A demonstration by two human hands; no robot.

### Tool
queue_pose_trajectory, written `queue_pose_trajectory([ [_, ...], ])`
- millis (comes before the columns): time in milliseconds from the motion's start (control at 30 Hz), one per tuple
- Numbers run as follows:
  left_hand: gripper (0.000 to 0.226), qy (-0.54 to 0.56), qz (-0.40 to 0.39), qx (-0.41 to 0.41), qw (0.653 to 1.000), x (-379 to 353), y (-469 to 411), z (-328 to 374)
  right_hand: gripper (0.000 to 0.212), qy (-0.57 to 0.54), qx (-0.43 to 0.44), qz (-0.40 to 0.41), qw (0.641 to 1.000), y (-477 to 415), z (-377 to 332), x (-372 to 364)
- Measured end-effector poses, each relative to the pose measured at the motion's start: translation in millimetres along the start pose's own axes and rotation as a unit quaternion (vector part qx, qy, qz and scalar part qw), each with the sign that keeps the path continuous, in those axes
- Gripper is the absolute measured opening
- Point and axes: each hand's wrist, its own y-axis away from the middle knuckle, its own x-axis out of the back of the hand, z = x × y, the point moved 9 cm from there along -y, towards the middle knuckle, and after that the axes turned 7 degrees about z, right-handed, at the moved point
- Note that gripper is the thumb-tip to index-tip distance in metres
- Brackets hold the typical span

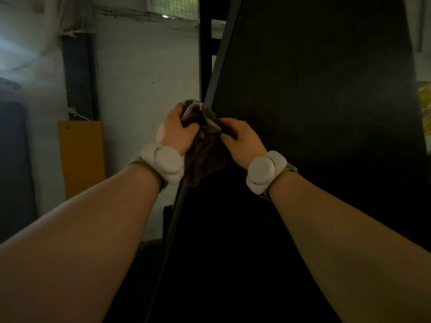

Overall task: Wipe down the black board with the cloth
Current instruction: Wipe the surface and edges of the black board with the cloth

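A dark brown cloth [205,145] is held bunched between both hands, just in front of the left edge of the tall black board [314,101]. It is gripped by the left hand [176,131] and pinched by the right hand [240,138].

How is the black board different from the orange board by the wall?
The black board is dark and fills much of the view; the orange board is bright and looks smaller. The black board is right by the left hand and right hand, which hold the cloth; the orange board stands off to the left against the wall. Both are flat.
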Motion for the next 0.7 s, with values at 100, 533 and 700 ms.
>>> queue_pose_trajectory([
  [100,0.047,-0.123,-0.021,0.005,0.992,-13.6,-5.8,-0.6,0.047,0.102,-0.005,0.018,0.995,-3.0,13.0,9.7],
  [533,0.071,-0.217,-0.100,-0.080,0.968,-60.3,4.2,-2.9,0.063,0.212,-0.070,0.009,0.975,11.7,65.4,22.5],
  [700,0.080,-0.214,-0.075,-0.083,0.970,-60.0,1.3,-7.5,0.064,0.212,-0.081,0.000,0.974,14.5,76.3,18.3],
])
